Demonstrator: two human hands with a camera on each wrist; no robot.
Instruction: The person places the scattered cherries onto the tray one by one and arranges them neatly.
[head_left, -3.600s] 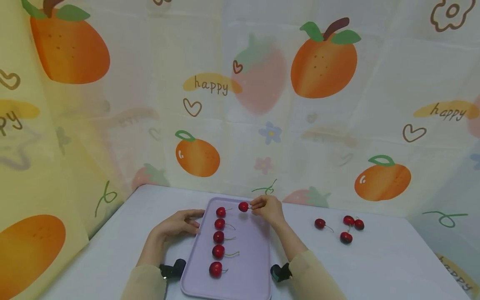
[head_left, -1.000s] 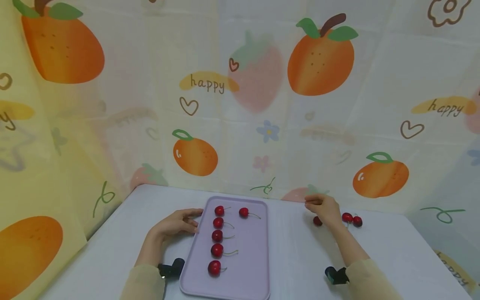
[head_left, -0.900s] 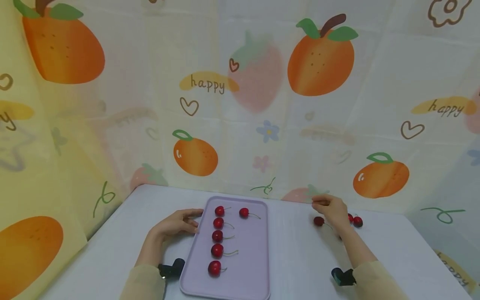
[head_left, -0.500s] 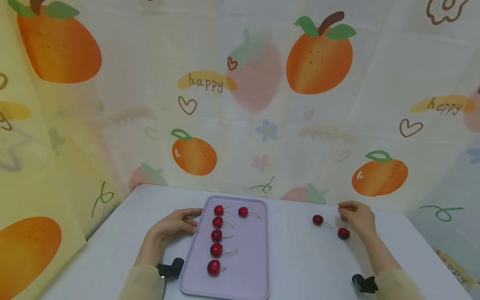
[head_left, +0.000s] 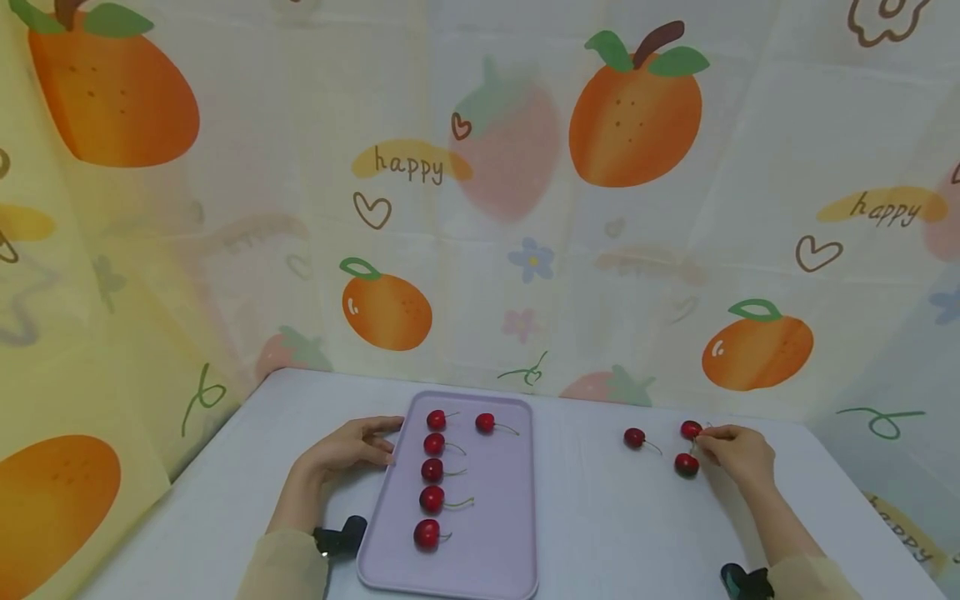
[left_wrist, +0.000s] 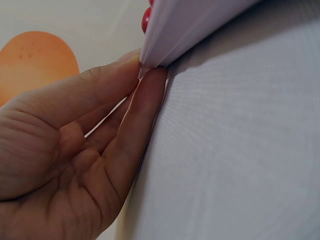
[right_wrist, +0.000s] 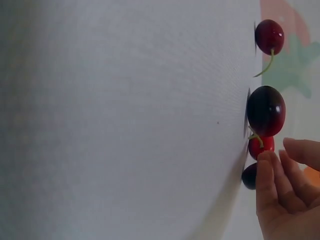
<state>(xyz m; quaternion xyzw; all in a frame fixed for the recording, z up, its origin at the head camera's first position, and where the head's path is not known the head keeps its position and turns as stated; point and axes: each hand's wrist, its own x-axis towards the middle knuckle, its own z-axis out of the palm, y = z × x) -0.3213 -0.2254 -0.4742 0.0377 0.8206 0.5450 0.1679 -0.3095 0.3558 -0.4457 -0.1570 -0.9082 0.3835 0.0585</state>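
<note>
My left hand (head_left: 348, 443) is at the left side of a lilac tray (head_left: 487, 517); in the left wrist view its thumb and fingers pinch the tray's rim (left_wrist: 172, 37). Several red cherries with stems stand in a column on the tray, from a top cherry (head_left: 436, 419) to a bottom cherry (head_left: 427, 534). One more cherry (head_left: 485, 423) lies at the upper right. My right hand (head_left: 742, 454) reaches to loose cherries: one at the back (head_left: 691, 429), one in front (head_left: 686, 465). In the right wrist view, its thumb and fingers are apart, partly covering a dark cherry (right_wrist: 249, 176).
A separate cherry (head_left: 634, 438) lies on the white table (head_left: 600, 517), left of the right hand. Behind the table hangs a fruit-printed cloth (head_left: 637, 317). Black wrist cameras (head_left: 341, 537) sit near both sleeves.
My right hand has set a cherry at the tray's upper right and moved away rightward to the loose cherries, most recently down behind them. My left hand has stayed at the tray's edge.
</note>
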